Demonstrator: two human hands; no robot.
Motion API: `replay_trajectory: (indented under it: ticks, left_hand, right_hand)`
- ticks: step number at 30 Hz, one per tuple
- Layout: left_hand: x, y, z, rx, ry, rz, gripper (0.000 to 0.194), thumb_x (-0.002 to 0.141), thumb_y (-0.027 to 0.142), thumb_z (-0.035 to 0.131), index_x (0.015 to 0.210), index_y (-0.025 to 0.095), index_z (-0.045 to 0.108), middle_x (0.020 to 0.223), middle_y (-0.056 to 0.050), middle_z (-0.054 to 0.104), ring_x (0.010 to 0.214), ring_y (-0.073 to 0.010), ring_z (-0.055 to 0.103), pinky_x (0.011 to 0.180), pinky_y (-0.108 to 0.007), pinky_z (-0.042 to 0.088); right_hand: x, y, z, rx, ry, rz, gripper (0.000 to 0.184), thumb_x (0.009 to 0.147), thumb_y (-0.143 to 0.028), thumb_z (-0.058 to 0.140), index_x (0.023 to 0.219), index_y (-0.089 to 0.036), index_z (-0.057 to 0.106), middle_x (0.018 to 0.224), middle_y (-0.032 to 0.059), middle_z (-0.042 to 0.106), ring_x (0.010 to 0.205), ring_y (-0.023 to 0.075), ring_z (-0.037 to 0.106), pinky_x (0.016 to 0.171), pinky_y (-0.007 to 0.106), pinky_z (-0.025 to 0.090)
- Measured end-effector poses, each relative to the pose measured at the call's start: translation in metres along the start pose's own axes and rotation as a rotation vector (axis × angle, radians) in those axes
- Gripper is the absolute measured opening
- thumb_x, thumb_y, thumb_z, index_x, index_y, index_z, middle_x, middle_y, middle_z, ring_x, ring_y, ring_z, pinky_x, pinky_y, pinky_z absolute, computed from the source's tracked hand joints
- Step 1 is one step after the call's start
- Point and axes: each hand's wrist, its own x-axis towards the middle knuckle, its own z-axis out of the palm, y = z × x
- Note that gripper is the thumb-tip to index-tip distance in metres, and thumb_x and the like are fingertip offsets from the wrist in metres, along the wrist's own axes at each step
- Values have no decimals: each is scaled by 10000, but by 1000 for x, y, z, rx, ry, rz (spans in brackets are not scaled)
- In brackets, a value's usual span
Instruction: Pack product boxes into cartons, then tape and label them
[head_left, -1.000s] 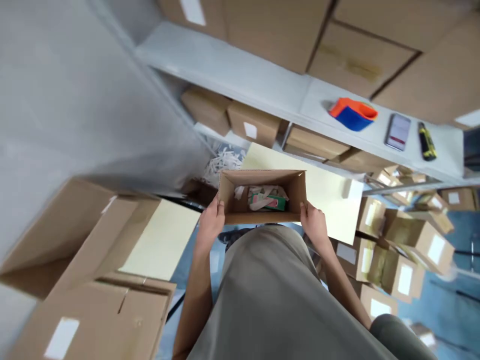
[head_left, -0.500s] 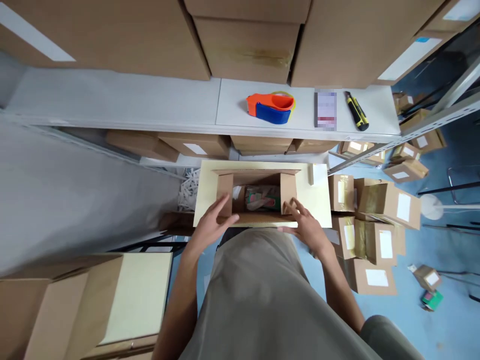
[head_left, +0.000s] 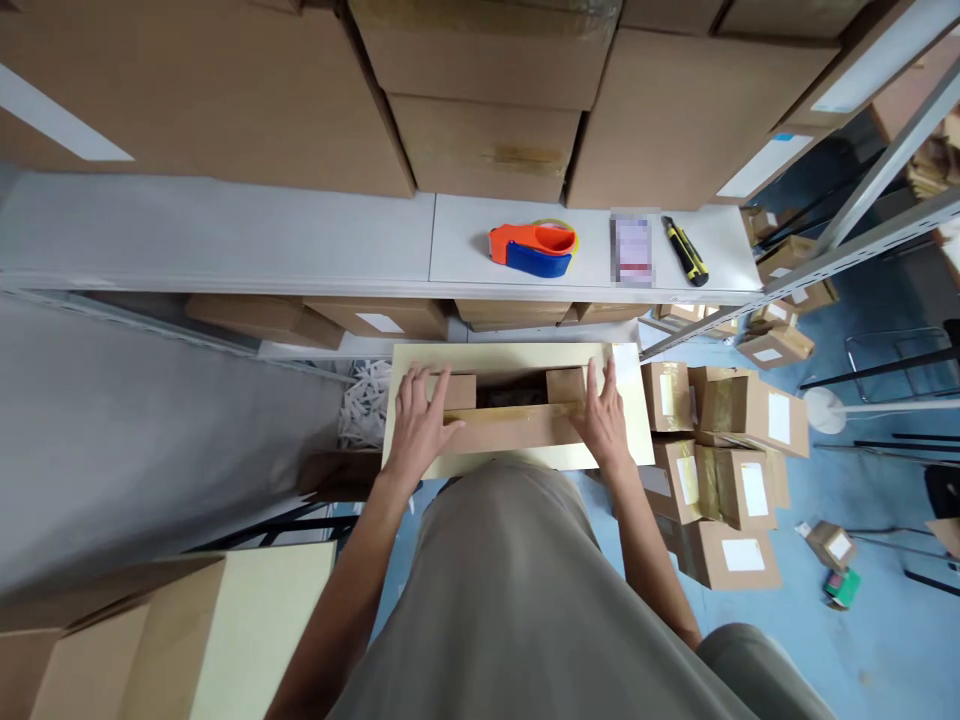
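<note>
A small cardboard box (head_left: 510,430) rests on a pale yellow board (head_left: 517,356) in front of me. Its two short end flaps are folded in, and the near long flap is folded part way over the opening. Only a dark gap shows between the flaps, so the contents are mostly hidden. My left hand (head_left: 421,425) lies along the box's left end, fingers spread, thumb on the near flap. At the right end is my right hand (head_left: 602,415), also spread, with its thumb at that flap's corner.
On the grey shelf (head_left: 300,232) beyond lie an orange and blue tape dispenser (head_left: 534,248), a blurred label-like card (head_left: 633,248) and a yellow-black box cutter (head_left: 685,251). Large cartons (head_left: 480,140) stand behind them. Taped boxes (head_left: 731,480) are stacked on the floor at right. White shredded filler (head_left: 366,400) is at left.
Both hands have moved forward to the box's ends. The end flaps have come down inward and the near long flap has folded over, covering most of the green item inside.
</note>
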Motion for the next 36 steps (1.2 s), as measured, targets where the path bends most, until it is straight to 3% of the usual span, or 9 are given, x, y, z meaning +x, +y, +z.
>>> replay_trajectory:
  ticks: [2, 4, 6, 9, 12, 17, 24, 29, 36]
  left_hand:
    - [-8, -4, 4, -23, -60, 35, 576, 1028, 334, 767, 1583, 220, 667, 1605, -225, 661, 1687, -441, 447, 1429, -666, 280]
    - [-18, -8, 10, -94, -99, 27, 384, 1064, 299, 683, 1437, 247, 764, 1515, -187, 717, 1575, -404, 574, 1401, -629, 365]
    - [-24, -11, 17, -194, -70, -38, 313, 1102, 325, 613, 1334, 253, 810, 1489, -171, 724, 1473, -371, 652, 1340, -578, 472]
    - [-24, -16, 28, -354, 34, -205, 284, 1107, 358, 584, 1172, 252, 839, 1414, -151, 723, 1331, -317, 730, 1232, -507, 590]
    - [-17, -25, 37, -548, 88, -408, 239, 1032, 431, 696, 1068, 217, 796, 1321, -140, 707, 1208, -274, 770, 1063, -433, 690]
    - [-12, -46, 53, -842, 26, -674, 578, 852, 451, 916, 1286, 186, 642, 1420, -199, 730, 1158, -280, 817, 997, -436, 710]
    - [-15, -57, 64, -805, -58, -533, 596, 910, 576, 798, 1369, 215, 680, 1484, -187, 773, 1252, -357, 818, 1139, -556, 653]
    - [-11, -63, 61, -841, -69, -506, 644, 869, 654, 811, 1322, 208, 707, 1463, -188, 785, 1293, -376, 803, 1166, -579, 638]
    - [-2, -67, 52, -810, -108, -542, 637, 830, 621, 850, 1286, 193, 731, 1411, -180, 806, 1238, -355, 814, 1085, -529, 680]
  right_hand:
    - [-4, 1, 2, -21, -54, -84, 779, 972, -153, 721, 1726, -208, 536, 1947, 218, 197, 1814, 404, 227, 1395, 641, 370]
    - [-7, 4, 4, -5, -107, -86, 425, 1003, -161, 714, 1420, -209, 781, 1907, 173, 350, 1814, 392, 231, 1428, 632, 318]
    - [-9, 10, 10, 82, -112, -18, 146, 1044, -253, 724, 1121, -215, 843, 1846, 152, 476, 1799, 396, 275, 1418, 626, 343]
    - [-9, 17, 21, 342, -82, 137, 271, 1070, -444, 718, 898, -241, 770, 1649, 183, 683, 1714, 382, 453, 1339, 595, 465]
    - [-9, 21, 31, 569, -52, 301, 456, 997, -669, 744, 806, -271, 631, 1401, 217, 799, 1518, 388, 667, 1170, 527, 600]
    - [-10, 26, 35, 745, 13, 465, 710, 819, -945, 754, 907, -276, 533, 1385, 242, 786, 1249, 349, 803, 976, 451, 685]
    - [0, 39, 29, 845, -51, 465, 931, 652, -1032, 838, 1099, -243, 624, 1358, 204, 766, 1192, 360, 807, 1048, 549, 710]
    - [4, 46, 26, 840, -125, 476, 860, 729, -950, 866, 1162, -243, 637, 1405, 216, 756, 1240, 396, 807, 1007, 565, 731]
    - [24, 47, 9, 735, -243, 467, 806, 695, -865, 918, 1128, -246, 635, 1383, 197, 770, 1127, 371, 834, 904, 515, 726]
